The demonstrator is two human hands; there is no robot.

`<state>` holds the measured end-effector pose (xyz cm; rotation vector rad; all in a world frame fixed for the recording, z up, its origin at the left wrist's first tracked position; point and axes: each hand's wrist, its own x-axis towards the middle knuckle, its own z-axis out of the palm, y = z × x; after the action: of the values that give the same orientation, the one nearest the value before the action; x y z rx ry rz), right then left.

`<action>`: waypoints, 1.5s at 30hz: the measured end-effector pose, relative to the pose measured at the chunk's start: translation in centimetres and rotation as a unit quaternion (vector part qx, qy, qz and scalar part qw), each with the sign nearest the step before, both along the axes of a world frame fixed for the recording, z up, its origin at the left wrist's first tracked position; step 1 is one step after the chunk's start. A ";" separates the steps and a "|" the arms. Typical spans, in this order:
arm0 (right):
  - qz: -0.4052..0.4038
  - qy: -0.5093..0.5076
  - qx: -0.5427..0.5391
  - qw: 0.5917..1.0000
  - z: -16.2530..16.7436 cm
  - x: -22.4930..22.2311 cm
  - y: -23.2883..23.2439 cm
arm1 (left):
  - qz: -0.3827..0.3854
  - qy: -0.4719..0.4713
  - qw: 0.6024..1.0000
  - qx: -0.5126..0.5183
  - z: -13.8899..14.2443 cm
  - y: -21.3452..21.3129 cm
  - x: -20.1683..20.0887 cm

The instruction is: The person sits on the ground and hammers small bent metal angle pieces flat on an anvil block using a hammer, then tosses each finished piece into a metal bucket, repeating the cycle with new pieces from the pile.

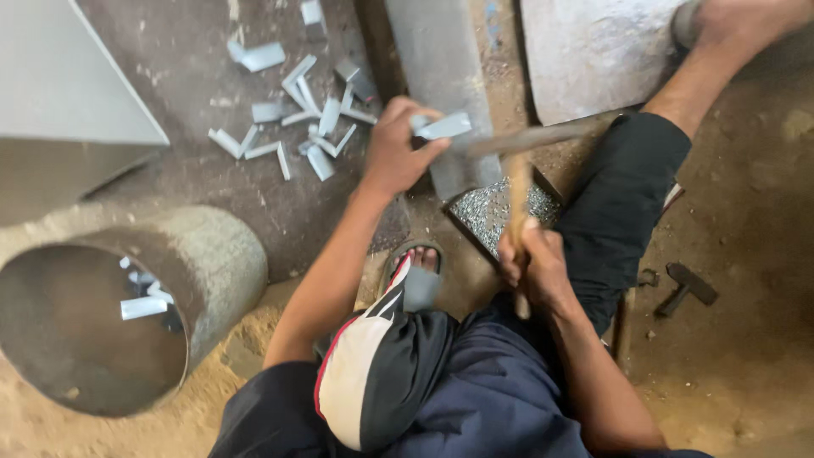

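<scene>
Sandy dirt floor point(746, 212) spreads right and near, darker packed ground far left. A grey slab point(59, 76) lies far left, a round concrete ring point(229, 254) near left.

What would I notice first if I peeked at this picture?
Probably the left hand in the middle, pinching a small bent metal piece on a long steel bar, while the right hand grips a wooden-handled hammer just below it. Next, the scattered metal pieces on the floor at upper left.
</scene>
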<state>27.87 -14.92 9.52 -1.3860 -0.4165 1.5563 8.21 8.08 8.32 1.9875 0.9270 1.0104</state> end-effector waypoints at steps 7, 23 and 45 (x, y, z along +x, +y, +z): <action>0.112 -0.280 0.052 0.952 -3.1 1.5 0.5 | 0.018 -0.173 0.950 -0.261 0.2 -3.7 -4.6; 0.228 -0.546 0.106 0.799 -6.8 2.7 3.7 | -0.141 -0.054 0.831 -0.535 -0.2 -9.6 -11.8; -0.016 -0.299 0.178 0.937 2.9 1.1 7.8 | 0.113 -0.017 0.989 0.097 -0.6 -1.9 2.9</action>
<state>28.97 -7.07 12.39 -1.5391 -0.9866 0.9399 11.10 6.22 7.73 2.0483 1.0892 1.2989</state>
